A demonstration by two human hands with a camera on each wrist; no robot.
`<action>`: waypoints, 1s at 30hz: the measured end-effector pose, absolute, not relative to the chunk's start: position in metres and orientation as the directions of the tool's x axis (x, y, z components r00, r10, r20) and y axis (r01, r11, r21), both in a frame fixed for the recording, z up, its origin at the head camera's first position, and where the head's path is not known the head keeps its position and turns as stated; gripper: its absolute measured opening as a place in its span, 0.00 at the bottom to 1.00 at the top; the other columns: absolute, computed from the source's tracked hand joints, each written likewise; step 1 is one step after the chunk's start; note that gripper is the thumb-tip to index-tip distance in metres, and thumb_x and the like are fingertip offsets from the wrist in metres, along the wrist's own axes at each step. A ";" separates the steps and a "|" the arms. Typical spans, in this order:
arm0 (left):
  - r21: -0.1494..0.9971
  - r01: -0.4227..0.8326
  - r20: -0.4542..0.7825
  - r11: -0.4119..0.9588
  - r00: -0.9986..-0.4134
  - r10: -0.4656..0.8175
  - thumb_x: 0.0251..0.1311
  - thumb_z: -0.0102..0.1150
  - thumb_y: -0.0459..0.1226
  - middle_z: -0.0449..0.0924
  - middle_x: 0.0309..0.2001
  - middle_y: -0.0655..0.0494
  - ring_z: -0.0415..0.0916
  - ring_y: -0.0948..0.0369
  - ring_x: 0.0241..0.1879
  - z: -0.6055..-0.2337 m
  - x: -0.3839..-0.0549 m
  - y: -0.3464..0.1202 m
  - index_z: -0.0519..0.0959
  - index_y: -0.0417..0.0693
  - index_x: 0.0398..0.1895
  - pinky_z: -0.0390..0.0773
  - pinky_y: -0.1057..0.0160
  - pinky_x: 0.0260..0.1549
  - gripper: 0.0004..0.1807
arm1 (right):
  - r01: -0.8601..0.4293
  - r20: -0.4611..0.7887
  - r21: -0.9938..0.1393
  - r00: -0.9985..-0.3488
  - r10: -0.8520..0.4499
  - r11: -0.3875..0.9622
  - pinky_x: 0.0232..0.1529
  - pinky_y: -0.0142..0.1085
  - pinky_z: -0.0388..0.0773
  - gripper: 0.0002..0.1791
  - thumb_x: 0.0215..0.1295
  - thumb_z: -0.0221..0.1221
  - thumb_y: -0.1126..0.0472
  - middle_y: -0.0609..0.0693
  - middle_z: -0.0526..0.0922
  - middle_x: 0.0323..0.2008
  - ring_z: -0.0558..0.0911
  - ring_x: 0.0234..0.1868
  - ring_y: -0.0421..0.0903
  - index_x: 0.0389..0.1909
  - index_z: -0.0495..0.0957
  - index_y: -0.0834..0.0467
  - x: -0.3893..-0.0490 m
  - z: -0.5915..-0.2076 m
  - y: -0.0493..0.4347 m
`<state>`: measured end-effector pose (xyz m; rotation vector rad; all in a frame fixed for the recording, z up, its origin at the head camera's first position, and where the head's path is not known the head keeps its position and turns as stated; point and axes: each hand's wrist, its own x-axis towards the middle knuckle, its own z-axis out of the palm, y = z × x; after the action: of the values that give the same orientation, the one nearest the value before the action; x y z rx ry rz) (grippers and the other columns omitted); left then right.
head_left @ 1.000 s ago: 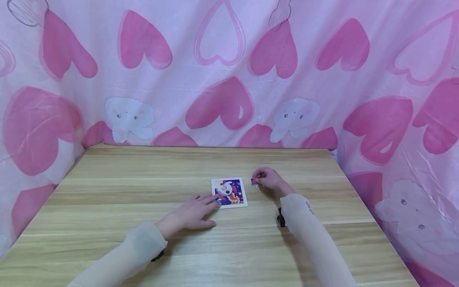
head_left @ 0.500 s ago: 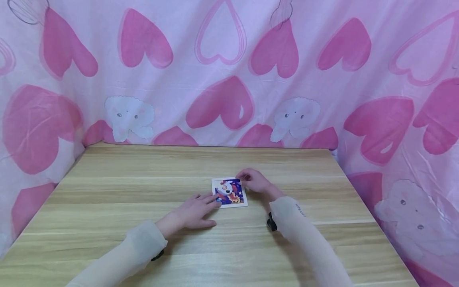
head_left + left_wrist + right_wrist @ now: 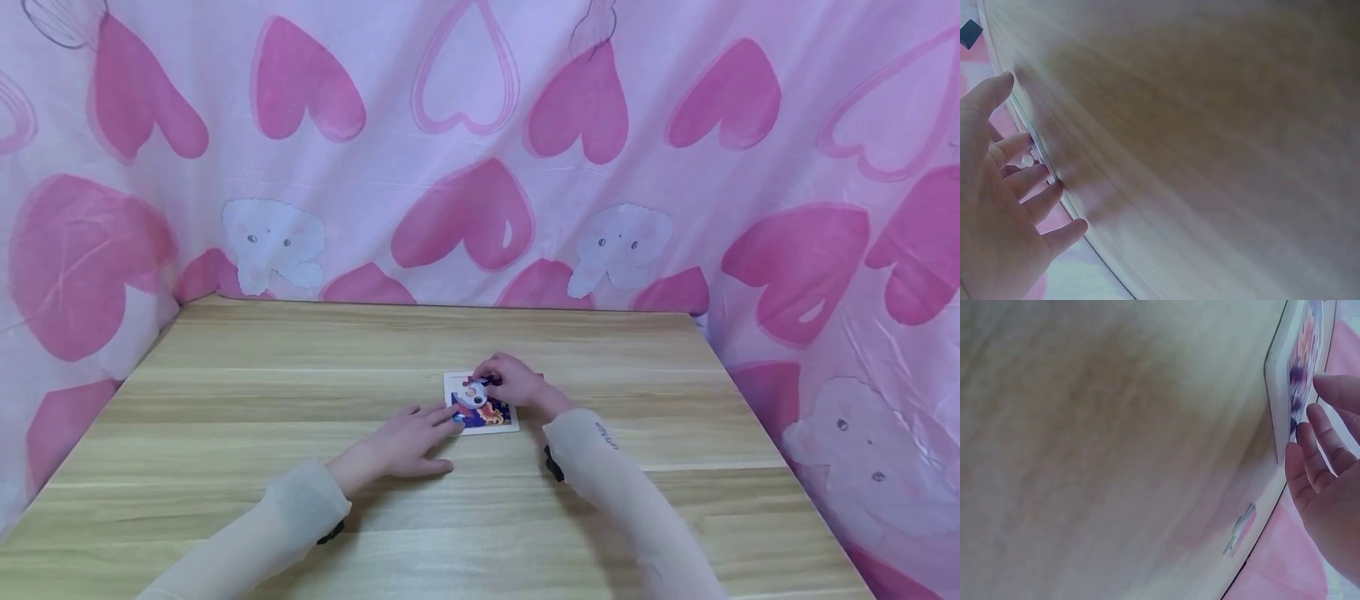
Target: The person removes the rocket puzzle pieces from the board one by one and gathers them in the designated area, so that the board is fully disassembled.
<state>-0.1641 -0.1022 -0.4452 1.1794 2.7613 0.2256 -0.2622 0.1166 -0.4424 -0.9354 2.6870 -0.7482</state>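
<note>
A small square jigsaw puzzle (image 3: 506,430) with a white border lies flat on the wooden table, its picture a white cartoon figure on dark blue. My left hand (image 3: 405,440) is spread flat, fingertips over the puzzle's left front corner; its straight fingers also show in the left wrist view. At the top of the picture, the curled fingers of my right hand (image 3: 516,382) pinch a small dark puzzle piece (image 3: 482,381), mostly hidden by the fingertips. In the right wrist view, thumb and fingers come right at the puzzle's surface.
Another loose puzzle piece (image 3: 1241,530) lies on the table just right of the puzzle, mostly behind the right hand in the head view. The wooden table (image 3: 300,375) is bounded by a pink heart-patterned curtain (image 3: 465,217) at back and sides.
My right hand has moved left from beside the puzzle to over its upper part, carrying a piece and leaving another piece on the table. The left hand has stayed in place.
</note>
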 end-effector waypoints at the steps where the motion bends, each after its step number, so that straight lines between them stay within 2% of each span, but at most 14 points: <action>1: 0.186 0.706 -0.061 0.684 -0.686 0.725 0.55 0.47 0.58 0.53 0.64 0.50 0.50 0.51 0.62 -0.445 -0.164 -0.102 0.62 0.51 0.63 0.54 0.46 0.55 0.35 | -0.537 -0.027 -0.499 -0.775 -0.631 0.681 0.45 0.37 0.66 0.13 0.56 0.57 0.68 0.47 0.71 0.37 0.70 0.39 0.42 0.43 0.77 0.54 -0.263 -0.443 0.116; 15: 0.188 0.702 -0.064 0.687 -0.690 0.721 0.54 0.47 0.58 0.54 0.64 0.50 0.49 0.51 0.62 -0.444 -0.164 -0.101 0.63 0.52 0.62 0.53 0.46 0.55 0.34 | -0.528 -0.168 -0.383 -0.767 -0.619 0.758 0.47 0.40 0.65 0.16 0.56 0.57 0.63 0.48 0.69 0.39 0.69 0.42 0.45 0.46 0.74 0.48 -0.267 -0.432 0.106; 30: 0.180 0.710 -0.049 0.681 -0.685 0.727 0.54 0.47 0.58 0.54 0.64 0.49 0.50 0.50 0.62 -0.445 -0.163 -0.101 0.62 0.51 0.62 0.53 0.46 0.55 0.35 | -0.431 -0.289 -0.384 -0.783 -0.550 0.816 0.47 0.41 0.66 0.15 0.56 0.58 0.62 0.46 0.67 0.40 0.70 0.42 0.44 0.43 0.74 0.43 -0.270 -0.425 0.099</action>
<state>-0.1634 -0.1012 -0.4453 1.1892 2.7731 0.2221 -0.2700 0.0986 -0.4249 -0.7370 2.6094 -0.4209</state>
